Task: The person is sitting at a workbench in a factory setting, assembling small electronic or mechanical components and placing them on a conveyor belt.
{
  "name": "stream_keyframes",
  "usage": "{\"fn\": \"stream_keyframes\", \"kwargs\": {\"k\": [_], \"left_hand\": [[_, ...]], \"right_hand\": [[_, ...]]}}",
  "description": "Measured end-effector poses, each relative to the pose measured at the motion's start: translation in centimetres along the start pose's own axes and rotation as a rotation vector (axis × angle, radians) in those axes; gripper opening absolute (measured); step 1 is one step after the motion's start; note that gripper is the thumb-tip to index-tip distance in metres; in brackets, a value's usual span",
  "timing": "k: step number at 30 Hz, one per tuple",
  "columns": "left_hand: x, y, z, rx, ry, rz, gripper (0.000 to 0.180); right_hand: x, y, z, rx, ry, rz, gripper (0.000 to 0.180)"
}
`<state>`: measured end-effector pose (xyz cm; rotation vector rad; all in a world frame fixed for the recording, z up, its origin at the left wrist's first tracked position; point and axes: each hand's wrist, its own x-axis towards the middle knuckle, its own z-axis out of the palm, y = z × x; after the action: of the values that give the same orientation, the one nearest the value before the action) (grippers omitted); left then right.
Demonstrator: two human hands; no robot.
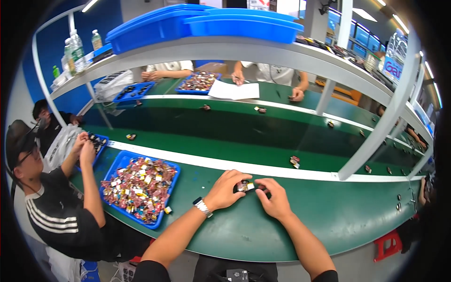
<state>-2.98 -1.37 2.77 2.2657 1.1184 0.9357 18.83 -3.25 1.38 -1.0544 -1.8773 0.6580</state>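
Note:
My left hand (229,188), a watch on its wrist, and my right hand (275,198) meet on the green bench (329,216). Together they pinch a small black part with a shiny yellow-and-white piece (245,186) between their fingertips. A blue tray (121,161) heaped with several small red, gold and white parts (141,188) lies to the left of my left hand. One loose part (167,210) lies just off the tray's near right corner.
A green conveyor belt (225,136) runs behind a white strip, carrying scattered small parts (294,161). A person in a black shirt (56,207) works at my left over another blue tray (99,143). People opposite handle trays and paper (234,90). White shelf posts (376,136) rise at right.

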Motion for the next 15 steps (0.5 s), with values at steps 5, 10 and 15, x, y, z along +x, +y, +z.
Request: {"fn": "stream_keyframes", "kwargs": {"k": [5, 10, 15], "left_hand": [[-0.4, -0.2, 2.0, -0.569, -0.205, -0.148, 0.075], [-0.1, -0.7, 2.7, -1.022, -0.212, -0.227, 0.078], [-0.3, -1.8, 3.0, -1.113, -0.198, -0.246, 0.067]], "right_hand": [[-0.6, -0.5, -0.9, 0.091, 0.042, 0.041, 0.027], [-0.8, 0.4, -1.5, 0.05, -0.042, -0.003, 0.027], [-0.6, -0.6, -1.1, 0.097, -0.009, 0.015, 0.027]]}}
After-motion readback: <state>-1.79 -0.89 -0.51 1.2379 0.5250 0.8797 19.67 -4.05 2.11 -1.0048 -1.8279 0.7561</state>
